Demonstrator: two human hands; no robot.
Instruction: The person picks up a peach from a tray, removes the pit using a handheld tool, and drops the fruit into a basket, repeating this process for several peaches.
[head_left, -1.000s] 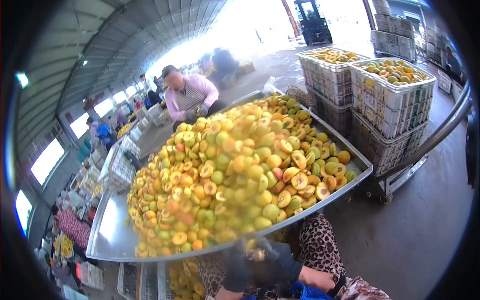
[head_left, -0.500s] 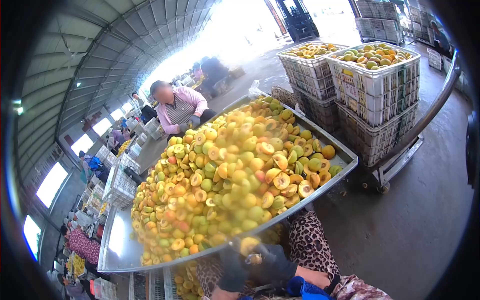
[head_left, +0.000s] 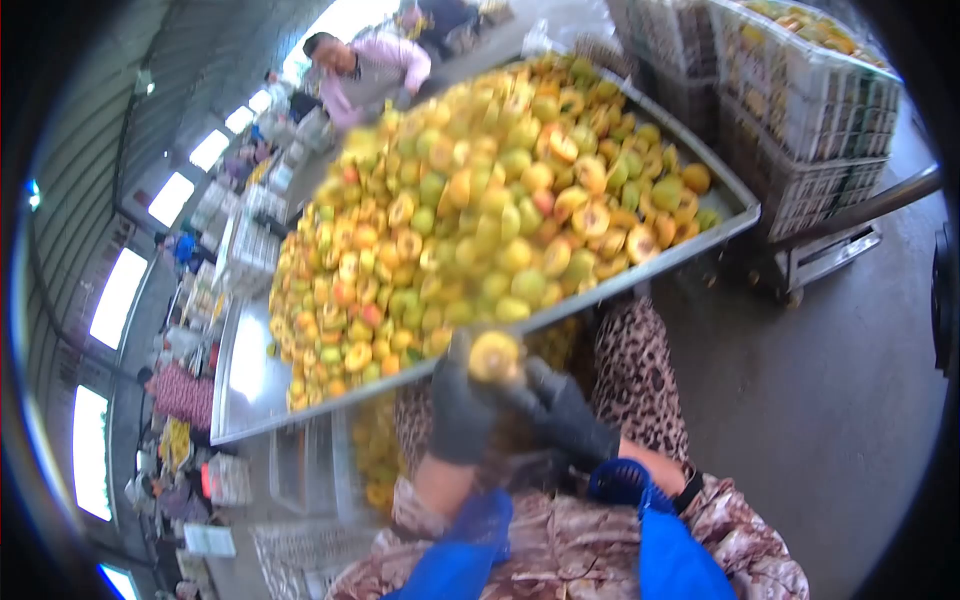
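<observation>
My left hand [head_left: 463,408], in a dark glove, holds a yellow peach [head_left: 495,357] just in front of the near rim of a metal tray table [head_left: 245,400]. My right hand [head_left: 572,412], gloved too, is beside it with fingers curled against the peach's lower right; blur hides whatever may be in them. Beyond the hands, a large heap of yellow-green peaches [head_left: 440,220], many cut in half with brown centres showing, covers most of the tray.
Stacked white crates [head_left: 800,110] of fruit stand at the right on a metal cart [head_left: 830,255]. A co-worker in a pink jacket [head_left: 403,60] sits across the tray. Below the tray, a crate [head_left: 345,465] stands near fruit by my legs. More people and crates line the left.
The view has tipped downward, so the tray and my hands appear higher. The peach is now raised between my hands, with more of my lap and blue straps showing.
</observation>
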